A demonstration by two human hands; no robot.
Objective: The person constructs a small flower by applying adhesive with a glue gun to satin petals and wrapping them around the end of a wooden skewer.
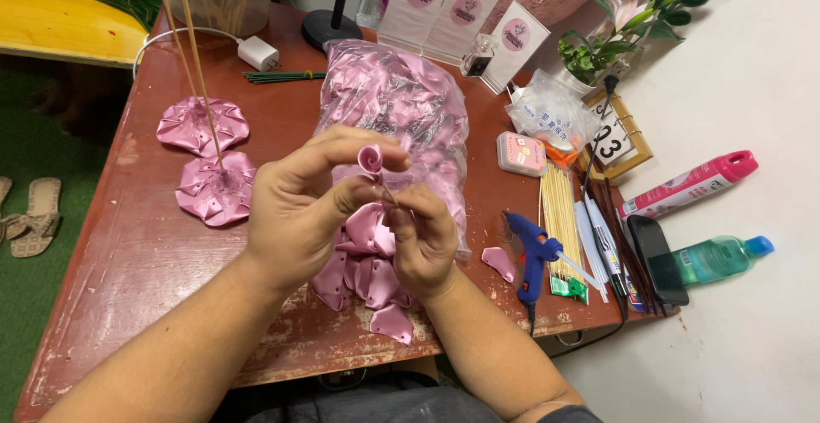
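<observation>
The worn reddish-brown table (pixel 145 243), its paint scuffed and flaking pale along the near edge, carries everything here. On its middle lies a clear crinkled plastic bag (pixel 401 107) stuffed with glossy pink satin petals. To the left sit two flat pleated pink satin rosettes (pixel 209 162), each pierced by a thin bare wooden stick (pixel 198 73) leaning up and away. Below the hands a loose heap of cut satin petals (pixel 367 273) lies on the table, smooth and shiny, rounded at the tips. The left hand (pixel 295 218) curls inward, thumb and forefinger pinching a small rolled pink satin bud (pixel 371 160), a tight spiral of ribbon that sits above the heap and in front of the bag, at the centre of the view. The right hand (pixel 420 239) is closed just beside it, fingertips pressed together on the thin stem under the bud. Right of the hands lies a blue glue gun (pixel 534 256) with a dark cord, next to a bundle of pale wooden skewers (pixel 559 205). A single pink petal (pixel 497 262) lies near the gun.
</observation>
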